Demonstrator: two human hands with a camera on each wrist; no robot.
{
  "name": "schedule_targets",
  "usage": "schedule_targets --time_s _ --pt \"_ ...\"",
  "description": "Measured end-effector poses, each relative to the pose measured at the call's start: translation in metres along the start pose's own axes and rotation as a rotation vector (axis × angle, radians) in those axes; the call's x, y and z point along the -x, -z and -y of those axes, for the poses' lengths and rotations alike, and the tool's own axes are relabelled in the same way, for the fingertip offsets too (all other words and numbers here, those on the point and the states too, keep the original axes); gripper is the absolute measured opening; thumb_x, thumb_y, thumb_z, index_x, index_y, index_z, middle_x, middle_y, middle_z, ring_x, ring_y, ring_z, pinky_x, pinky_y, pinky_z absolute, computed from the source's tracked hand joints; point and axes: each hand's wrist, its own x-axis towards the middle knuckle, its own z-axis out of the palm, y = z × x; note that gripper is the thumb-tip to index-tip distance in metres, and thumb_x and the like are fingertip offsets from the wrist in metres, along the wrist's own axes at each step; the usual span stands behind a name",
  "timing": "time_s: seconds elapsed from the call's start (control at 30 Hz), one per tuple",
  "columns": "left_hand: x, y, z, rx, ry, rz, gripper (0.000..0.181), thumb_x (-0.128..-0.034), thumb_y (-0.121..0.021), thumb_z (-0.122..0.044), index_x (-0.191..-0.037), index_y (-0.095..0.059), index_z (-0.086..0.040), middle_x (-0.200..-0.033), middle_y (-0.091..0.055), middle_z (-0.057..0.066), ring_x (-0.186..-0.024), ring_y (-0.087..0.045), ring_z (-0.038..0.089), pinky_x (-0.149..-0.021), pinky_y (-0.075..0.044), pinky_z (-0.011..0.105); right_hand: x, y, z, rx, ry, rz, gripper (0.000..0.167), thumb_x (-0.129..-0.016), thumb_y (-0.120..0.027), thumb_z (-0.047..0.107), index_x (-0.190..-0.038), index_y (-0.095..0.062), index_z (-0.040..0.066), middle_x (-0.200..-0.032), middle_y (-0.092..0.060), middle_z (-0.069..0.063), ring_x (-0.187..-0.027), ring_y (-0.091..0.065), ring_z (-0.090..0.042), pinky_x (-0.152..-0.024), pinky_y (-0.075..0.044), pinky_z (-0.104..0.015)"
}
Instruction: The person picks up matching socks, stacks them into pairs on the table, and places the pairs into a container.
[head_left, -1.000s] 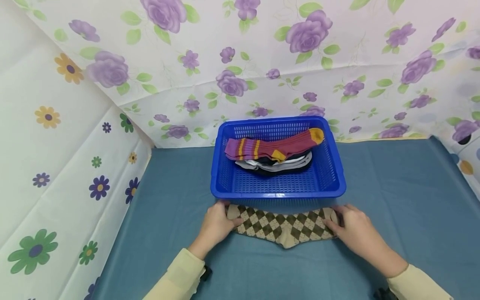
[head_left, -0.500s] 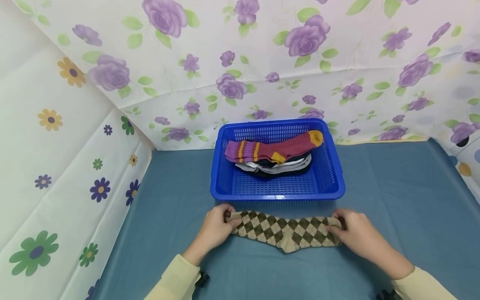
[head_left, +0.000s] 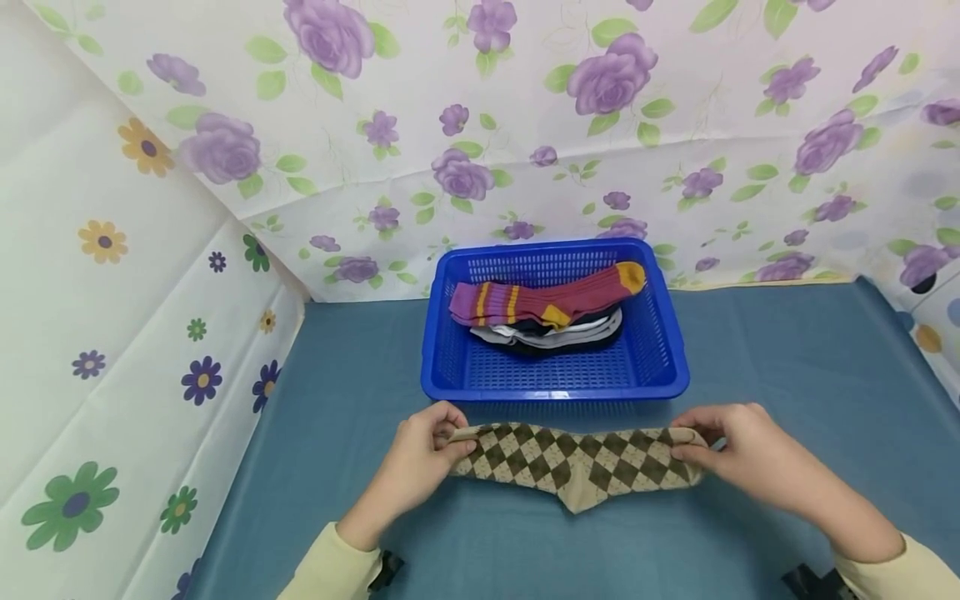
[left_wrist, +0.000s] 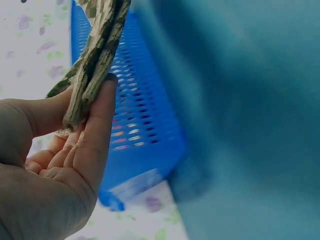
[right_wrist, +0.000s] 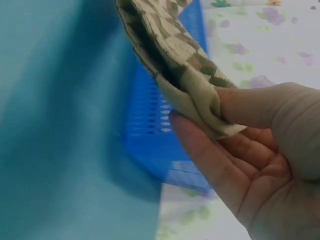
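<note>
A beige and brown argyle sock (head_left: 570,458) is stretched sideways between both hands, in front of the basket. My left hand (head_left: 420,454) pinches its left end between thumb and fingers. At the other end, my right hand (head_left: 750,450) pinches the sock the same way. In the left wrist view the sock (left_wrist: 95,60) shows as two layers lying together, gripped by the left hand (left_wrist: 65,160). The right wrist view has the beige end of the sock (right_wrist: 200,100) folded under the thumb of the right hand (right_wrist: 260,155).
Behind the sock stands a blue plastic basket (head_left: 555,393). Inside it, a maroon, purple and yellow sock (head_left: 555,296) lies on top of grey, white and black socks (head_left: 562,337). A blue cloth (head_left: 360,367) covers the table, with flowered sheets (head_left: 480,125) hanging at the back and left.
Both hands have moved apart and the sock has been lifted off the cloth, its ends pulled outward. Its heel now points down toward the front. The basket has stayed in place.
</note>
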Motion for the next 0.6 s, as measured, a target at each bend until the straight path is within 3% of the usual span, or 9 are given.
schedule_targets --time_s 0.17,0.33,0.47,0.6 --pt "-0.003 0.017 -0.02 0.053 -0.021 0.014 0.018 -0.0808 -0.073 -0.012 -0.09 -0.06 -0.021 -0.08 -0.066 -0.004 -0.063 -0.06 0.009 -0.053 -0.05 0.027 -0.003 0.026 0.011 0.008 0.034 -0.045 0.014 -0.085 -0.068 0.032 -0.098 -0.068 0.029 -0.082 -0.068 0.014 -0.068 -0.061 0.001 -0.056 -0.051 -0.022" --pt "-0.016 0.035 -0.037 0.045 -0.06 0.025 0.019 -0.0797 -0.074 -0.012 -0.091 -0.063 -0.022 -0.084 -0.069 -0.005 -0.073 -0.066 0.012 -0.059 -0.054 0.028 -0.017 0.05 0.02 0.048 0.083 -0.097 0.014 -0.087 -0.066 0.032 -0.099 -0.069 0.028 -0.085 -0.07 0.011 -0.07 -0.063 0.0 -0.058 -0.053 -0.021" --pt "-0.036 0.052 -0.048 0.069 -0.061 0.007 0.017 -0.0793 -0.074 -0.01 -0.091 -0.064 -0.017 -0.083 -0.069 0.001 -0.071 -0.066 0.016 -0.06 -0.055 0.035 -0.032 0.068 0.028 0.088 0.08 -0.131 0.014 -0.087 -0.065 0.035 -0.099 -0.069 0.029 -0.086 -0.07 0.009 -0.07 -0.064 -0.002 -0.056 -0.052 -0.023" --pt "-0.065 0.069 -0.053 0.123 -0.004 0.024 0.017 -0.0809 -0.073 -0.013 -0.095 -0.063 -0.013 -0.086 -0.068 0.008 -0.071 -0.065 0.021 -0.061 -0.056 0.04 -0.054 0.085 0.032 0.072 0.04 -0.155 0.013 -0.087 -0.066 0.035 -0.098 -0.069 0.031 -0.086 -0.071 0.007 -0.069 -0.065 -0.007 -0.051 -0.047 -0.027"
